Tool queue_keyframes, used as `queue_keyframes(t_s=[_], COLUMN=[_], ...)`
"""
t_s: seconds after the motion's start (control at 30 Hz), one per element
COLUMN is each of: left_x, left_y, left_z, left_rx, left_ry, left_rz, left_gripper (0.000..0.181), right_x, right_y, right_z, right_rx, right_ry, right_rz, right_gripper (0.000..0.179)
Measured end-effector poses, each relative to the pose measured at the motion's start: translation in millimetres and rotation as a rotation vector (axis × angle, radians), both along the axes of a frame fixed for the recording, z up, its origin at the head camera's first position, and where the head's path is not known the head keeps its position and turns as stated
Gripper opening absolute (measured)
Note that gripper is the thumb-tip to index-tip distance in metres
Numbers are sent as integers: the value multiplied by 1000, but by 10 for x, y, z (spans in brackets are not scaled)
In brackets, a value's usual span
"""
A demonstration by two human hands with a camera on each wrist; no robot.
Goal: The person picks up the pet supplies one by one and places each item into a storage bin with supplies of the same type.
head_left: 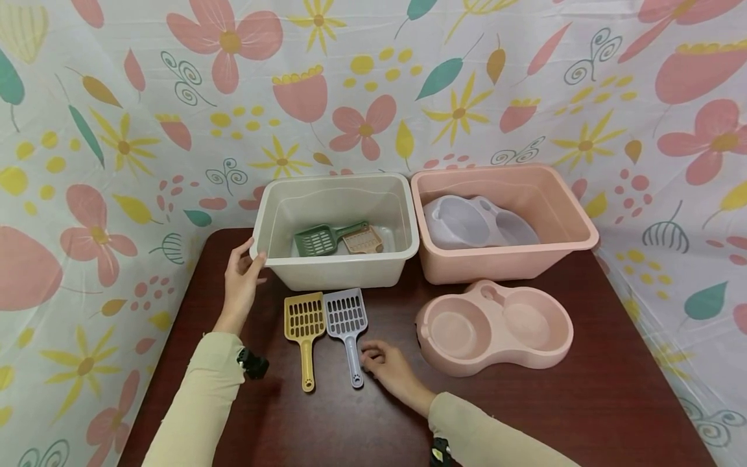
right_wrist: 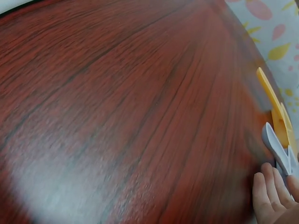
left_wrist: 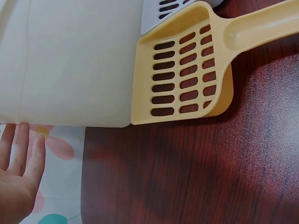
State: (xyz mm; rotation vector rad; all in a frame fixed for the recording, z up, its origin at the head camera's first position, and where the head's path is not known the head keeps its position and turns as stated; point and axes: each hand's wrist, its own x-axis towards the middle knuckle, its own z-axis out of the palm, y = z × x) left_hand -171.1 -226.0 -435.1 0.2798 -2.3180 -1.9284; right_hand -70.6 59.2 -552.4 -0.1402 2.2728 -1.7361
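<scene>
My left hand (head_left: 240,280) touches the left front corner of a cream-white litter bin (head_left: 335,275). Extended fingers (left_wrist: 19,158) meet the bin's side in the left wrist view. Just right of the grey litter scoop's handle (head_left: 353,360) is my right hand (head_left: 390,368), its fingers loosely bent with nothing in them; whether they touch the handle I cannot tell. Beside the grey scoop lies a yellow litter scoop (head_left: 305,321), both with handles toward me. Inside the white bin are a green scoop (head_left: 318,241) and a tan slotted scoop (head_left: 363,240), partly overlapped by the green handle.
A pink bin (head_left: 467,264) stands right of the white one, holding a grey double pet bowl (head_left: 461,220). In front of it sits a pink double bowl (head_left: 496,331). Everything rests on a dark red wooden table (head_left: 373,428), with a floral cloth (head_left: 362,78) hanging behind.
</scene>
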Motion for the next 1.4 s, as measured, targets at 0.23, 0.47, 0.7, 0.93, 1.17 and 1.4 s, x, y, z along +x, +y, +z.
queue_keyframes(t_s=[0.23,0.47,0.7,0.93,1.17,1.4], left_x=[-1,1,3,-5,-11,-21], left_y=[-5,-6,-4,-7,-7,2], left_z=[-1,-16,-22,-37,-52,-46], left_rx=[3,12,20,24,42,39], left_ry=[-1,0,1,8,22,35], left_rz=[6,4,4,12,19,36], left_gripper=[54,53,53,52,52,51], right_x=[6,-17,-26,-32,-50,-46], right_y=[-102,-170,-214,-259,-293,-291], right_z=[-14,-27,2,16,-32,-5], right_rx=[-100,-124,-106,-105,-87,-94], right_ry=[-50,-89,-111,-128,-136,-143], right_rz=[-27,-34,-32,-54,-62,-69], right_gripper=[36,39,44,46,50,50])
